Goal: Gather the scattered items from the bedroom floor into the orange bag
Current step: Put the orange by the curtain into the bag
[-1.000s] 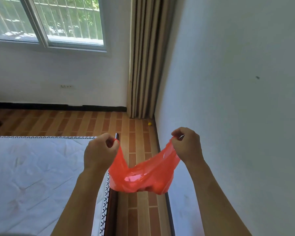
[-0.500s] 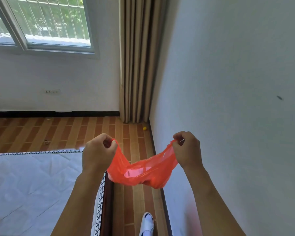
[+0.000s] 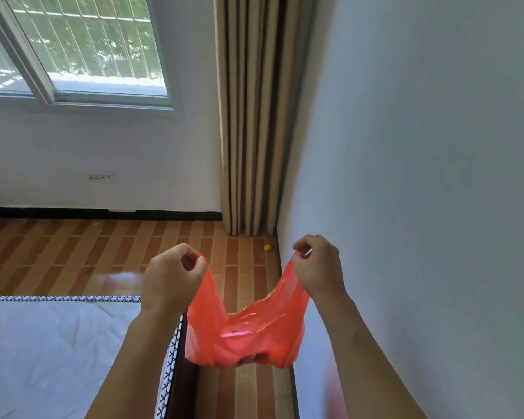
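1. The person stands in the thin strip of floor [image 3: 245, 267] between the bed [image 3: 58, 343] and the wall [image 3: 421, 176].
2. The left hand [image 3: 171, 279] pinches one handle of the orange bag [image 3: 248, 328]. Its fingers are curled tight round the thin plastic.
3. The right hand [image 3: 318, 264] pinches the other handle the same way. Something small and white sticks out by its fingers; I cannot tell what it is.
4. The two hands are held apart, at about the same height, in front of the body. I think this is to pull the top of the bag wide, so things can drop in with no fuss.
5. The bag hangs in the air between the hands and sags in the middle. It does not touch the floor. Dark shapes show through the bottom, so it looks like some things are inside. I cannot tell what they are.
6. A small yellow thing [image 3: 267, 247] lies on the floor in the corner, just beside the wall and near the foot of the curtain [image 3: 248, 116]. It may be one of the scattered items to pick up.
7. Both hands are busy with the bag. To grab the yellow thing, one hand would need to let go, or the bag would need to come down close to it.
8. The plastic is thin and floppy. If one handle slips, the bag could fall shut or tip.
9. A window [image 3: 82, 46] is up on the far wall, and a socket [image 3: 102, 177] is below it.
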`<state>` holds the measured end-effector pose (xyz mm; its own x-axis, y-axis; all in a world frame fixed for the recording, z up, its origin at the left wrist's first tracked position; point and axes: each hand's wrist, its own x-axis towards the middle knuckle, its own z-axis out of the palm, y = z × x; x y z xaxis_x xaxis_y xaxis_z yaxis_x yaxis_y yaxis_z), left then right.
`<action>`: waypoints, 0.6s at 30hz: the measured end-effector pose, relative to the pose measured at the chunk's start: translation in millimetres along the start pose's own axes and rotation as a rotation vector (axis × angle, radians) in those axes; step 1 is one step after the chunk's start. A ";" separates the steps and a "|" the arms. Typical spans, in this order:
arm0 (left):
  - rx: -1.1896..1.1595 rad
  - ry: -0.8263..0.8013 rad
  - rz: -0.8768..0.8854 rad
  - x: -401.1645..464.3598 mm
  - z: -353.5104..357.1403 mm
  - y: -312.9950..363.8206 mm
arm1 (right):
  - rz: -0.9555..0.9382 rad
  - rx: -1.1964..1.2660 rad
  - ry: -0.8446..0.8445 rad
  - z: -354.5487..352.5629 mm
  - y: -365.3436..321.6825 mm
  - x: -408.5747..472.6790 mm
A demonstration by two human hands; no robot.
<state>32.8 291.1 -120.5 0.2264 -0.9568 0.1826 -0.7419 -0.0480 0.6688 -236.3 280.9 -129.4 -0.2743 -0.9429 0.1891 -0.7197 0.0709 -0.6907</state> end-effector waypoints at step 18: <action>-0.008 -0.045 -0.129 187.8 72.2 -35.7 | -0.007 -0.044 -0.071 92.4 -4.9 186.6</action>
<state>56.2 92.4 -162.2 0.2911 -0.9547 0.0622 -0.7032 -0.1695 0.6905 -225.0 74.5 -155.3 -0.2248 -0.9639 0.1428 -0.7490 0.0773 -0.6581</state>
